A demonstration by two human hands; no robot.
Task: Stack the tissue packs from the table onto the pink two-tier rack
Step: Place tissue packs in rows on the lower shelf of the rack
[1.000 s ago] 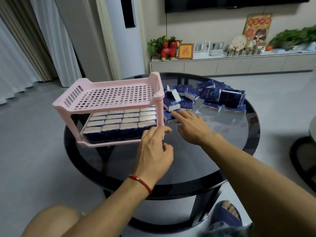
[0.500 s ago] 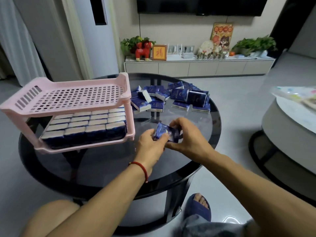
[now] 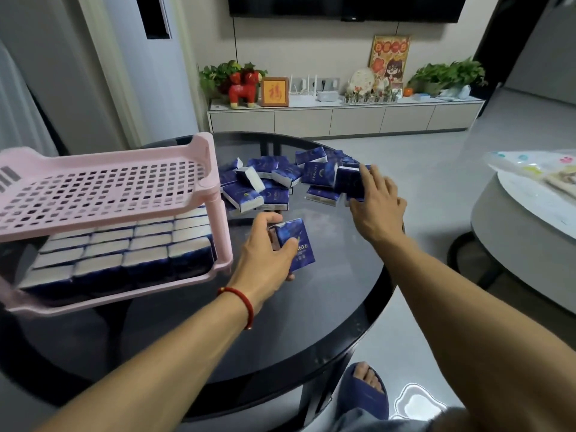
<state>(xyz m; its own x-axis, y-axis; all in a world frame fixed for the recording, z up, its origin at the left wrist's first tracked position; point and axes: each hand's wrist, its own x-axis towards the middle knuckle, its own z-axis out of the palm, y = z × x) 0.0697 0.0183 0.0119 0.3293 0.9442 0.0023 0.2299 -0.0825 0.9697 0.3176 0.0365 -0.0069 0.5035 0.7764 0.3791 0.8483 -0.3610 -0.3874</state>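
The pink two-tier rack (image 3: 103, 188) stands at the left of the round dark glass table (image 3: 327, 307). Its lower tier is filled with rows of blue tissue packs (image 3: 124, 251); its upper tier holds nothing. My left hand (image 3: 265, 257) grips one blue tissue pack (image 3: 296, 244) just right of the rack's lower tier. A loose pile of blue packs (image 3: 274, 179) lies at the table's far side. My right hand (image 3: 375, 201) reaches into the pile's right end, fingers around an upright pack (image 3: 349, 179).
A round white table (image 3: 530, 219) with a plastic bag stands at the right. Behind the glass table runs a low cabinet (image 3: 343, 116) with plants and ornaments. My foot in a blue slipper (image 3: 364, 391) rests on the floor below the table's edge.
My right hand let go of the pack both hands were holding and reached out to the pile. The left hand keeps that pack. The view has shifted slightly left.
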